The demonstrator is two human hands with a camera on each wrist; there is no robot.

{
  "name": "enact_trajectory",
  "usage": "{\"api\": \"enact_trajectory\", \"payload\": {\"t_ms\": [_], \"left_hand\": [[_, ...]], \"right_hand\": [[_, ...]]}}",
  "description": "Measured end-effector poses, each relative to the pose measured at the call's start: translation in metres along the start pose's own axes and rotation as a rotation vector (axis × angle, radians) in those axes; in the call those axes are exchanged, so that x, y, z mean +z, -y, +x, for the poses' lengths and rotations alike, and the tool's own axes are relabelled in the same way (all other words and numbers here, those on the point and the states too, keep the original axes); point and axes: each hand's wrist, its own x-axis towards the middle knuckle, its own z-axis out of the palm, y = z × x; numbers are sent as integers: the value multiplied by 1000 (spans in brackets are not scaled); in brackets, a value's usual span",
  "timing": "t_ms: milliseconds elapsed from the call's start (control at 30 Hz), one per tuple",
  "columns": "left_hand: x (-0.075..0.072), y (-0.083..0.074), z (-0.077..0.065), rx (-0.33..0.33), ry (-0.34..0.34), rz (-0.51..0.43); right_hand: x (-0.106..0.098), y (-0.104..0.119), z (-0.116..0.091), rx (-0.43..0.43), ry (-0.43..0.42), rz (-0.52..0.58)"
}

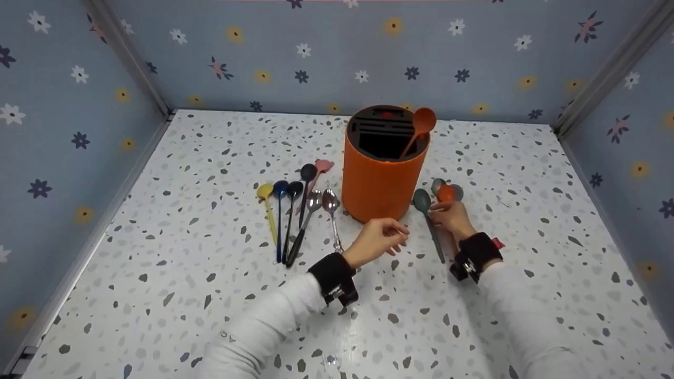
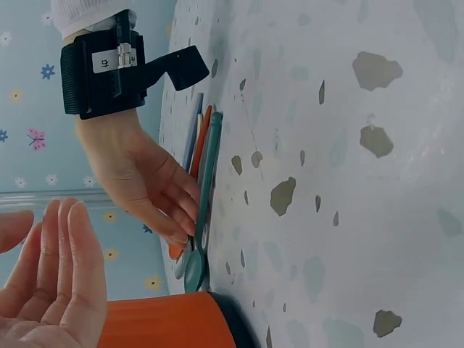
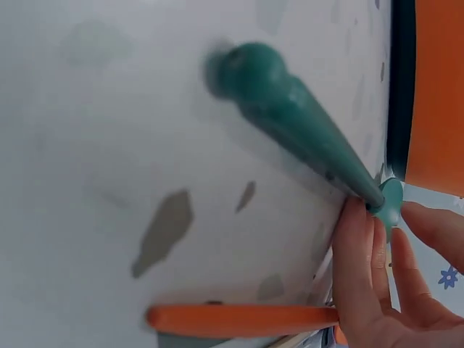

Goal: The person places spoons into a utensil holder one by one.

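My right hand (image 1: 451,219) is at the neck of a dark green spoon (image 1: 436,239), which lies on the tabletop right of an orange utensil holder (image 1: 382,187). In the right wrist view the green spoon's (image 3: 312,130) neck passes between thumb and fingers. Under that hand lie an orange spoon (image 1: 446,193) and greyish spoons (image 1: 457,190), partly hidden. My left hand (image 1: 378,239) hovers in front of the holder, its fingers loosely bent and holding nothing. An orange-red spoon (image 1: 424,121) stands in the holder's slotted black top.
Left of the holder lie a yellow spoon (image 1: 266,192), a blue spoon (image 1: 280,188), a pink spoon (image 1: 323,166), black spoons (image 1: 308,172) and metal spoons (image 1: 330,201). Flowered panels (image 1: 337,58) enclose the speckled tabletop (image 1: 184,237) at the back and both sides.
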Motion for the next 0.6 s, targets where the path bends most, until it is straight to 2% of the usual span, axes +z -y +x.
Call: {"api": "enact_trajectory", "payload": {"t_ms": [233, 333, 500, 600], "left_hand": [[3, 7, -1, -39, 29, 4], [3, 1, -6, -45, 48, -8], [1, -10, -13, -74, 67, -3], [2, 1, -9, -95, 68, -4]], "right_hand": [[3, -3, -1, -70, 26, -93], [3, -2, -2, -82, 52, -96], [4, -1, -2, -47, 79, -89], [4, 0, -2, -37, 89, -88]]}}
